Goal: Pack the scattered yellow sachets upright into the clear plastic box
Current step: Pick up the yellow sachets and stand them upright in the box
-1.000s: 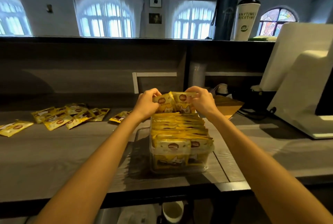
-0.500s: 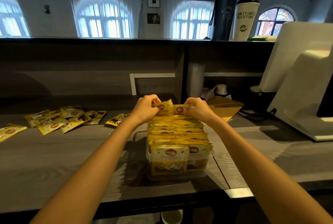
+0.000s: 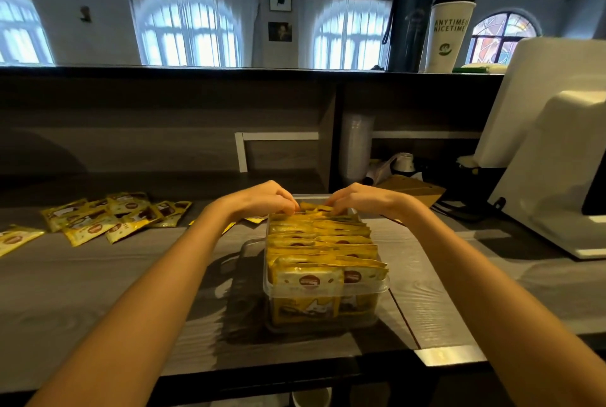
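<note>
We pinch a pair of sachets [image 3: 314,209] between curled fingers, left hand [image 3: 259,198] and right hand [image 3: 364,198] closed on their top corners at the far end of the box [image 3: 328,292]. They should go down evenly, flat against the packed row [image 3: 323,242], corners uncrumpled. The box's long axis runs away from us; the sachets stand upright across it, faces toward us. More sachets [image 3: 108,218] lie flat on the counter [image 3: 98,292], well to the left.

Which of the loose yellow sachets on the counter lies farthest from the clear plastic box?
The lone yellow sachet at the counter's far left edge, lying apart from the overlapping pile of sachets nearer the clear plastic box.
</note>
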